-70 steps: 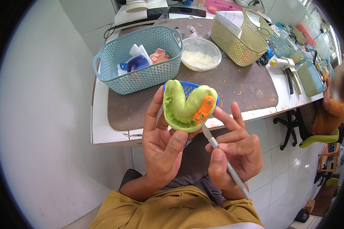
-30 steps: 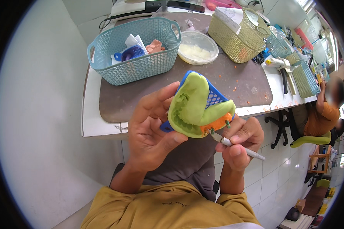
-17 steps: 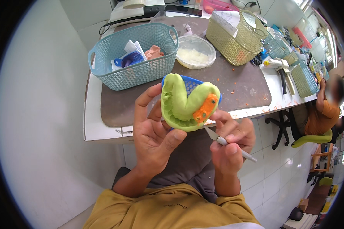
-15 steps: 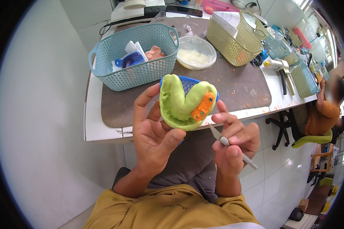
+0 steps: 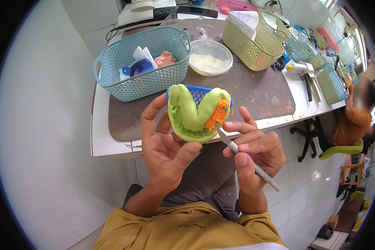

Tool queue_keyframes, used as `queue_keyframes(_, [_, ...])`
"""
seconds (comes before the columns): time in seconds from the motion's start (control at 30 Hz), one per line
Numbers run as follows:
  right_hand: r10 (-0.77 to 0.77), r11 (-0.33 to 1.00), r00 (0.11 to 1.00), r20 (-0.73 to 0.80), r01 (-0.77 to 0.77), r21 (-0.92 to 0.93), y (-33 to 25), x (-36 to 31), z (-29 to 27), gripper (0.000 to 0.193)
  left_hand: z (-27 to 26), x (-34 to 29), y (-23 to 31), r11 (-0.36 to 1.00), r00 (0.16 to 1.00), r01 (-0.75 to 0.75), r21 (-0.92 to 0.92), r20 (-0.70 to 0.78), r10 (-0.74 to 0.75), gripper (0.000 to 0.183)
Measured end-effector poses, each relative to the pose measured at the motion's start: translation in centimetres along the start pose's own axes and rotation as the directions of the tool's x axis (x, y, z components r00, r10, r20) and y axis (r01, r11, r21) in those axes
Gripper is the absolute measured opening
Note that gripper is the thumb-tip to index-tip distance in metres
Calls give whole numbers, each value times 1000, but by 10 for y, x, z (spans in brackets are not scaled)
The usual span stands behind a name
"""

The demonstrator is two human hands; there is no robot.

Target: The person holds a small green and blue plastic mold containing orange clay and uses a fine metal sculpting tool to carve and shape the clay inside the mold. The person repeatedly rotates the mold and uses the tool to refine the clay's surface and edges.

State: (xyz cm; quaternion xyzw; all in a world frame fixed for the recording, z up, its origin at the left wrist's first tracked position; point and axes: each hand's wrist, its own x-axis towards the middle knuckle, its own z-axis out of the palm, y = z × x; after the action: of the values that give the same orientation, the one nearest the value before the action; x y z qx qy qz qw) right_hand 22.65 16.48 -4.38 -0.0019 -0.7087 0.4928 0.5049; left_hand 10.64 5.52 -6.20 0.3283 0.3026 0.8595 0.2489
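My left hand (image 5: 167, 143) grips a dental impression (image 5: 190, 132) by its left and lower side, thumb in front. The impression is light green material in a blue perforated tray (image 5: 200, 93), its tooth hollows facing up at me. A patch of orange material (image 5: 218, 116) covers part of its right side, with small dark green pegs in it. In my right hand (image 5: 256, 156) a grey-handled craft knife (image 5: 256, 167) is pinched between thumb and fingers. Its pointed blade (image 5: 223, 136) reaches the lower end of the orange patch; whether it touches, I cannot tell.
A blue basket (image 5: 143, 83) holding paper, a blue tray and pink material stands at the desk's left. Beside it is a round tub (image 5: 210, 58) with pale contents, then a yellowish basket (image 5: 250, 46). Orange crumbs dot the brown mat (image 5: 254, 91). Another person (image 5: 356, 121) sits far right.
The knife has moved up and left, bringing its tip to the orange patch. My left hand has shifted the impression slightly left.
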Motion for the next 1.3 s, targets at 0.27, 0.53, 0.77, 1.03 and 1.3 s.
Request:
queue_keyframes(0.27, [44,998,997,-56,-41,54,1,-6,8,13,4,-3,-2,992,999,-33,123,-3,33,93])
queue_keyframes(0.53, [77,975,995,-68,-61,213,9,-12,14,14,6,-7,-4,997,999,-2,77,-35,4,92])
queue_keyframes(0.77, [5,967,992,-123,27,254,9,-11,10,16,12,-2,2,992,990,60,116,-131,-44,91])
queue_keyframes(1.03, [19,971,993,-115,-45,-235,-6,8,5,28,3,-4,1,837,954,-289,465,66,293,92])
queue_keyframes(1.3, [150,918,989,-5,-141,-369,-7,24,19,17,-4,-4,-10,529,826,-528,664,255,503,83])
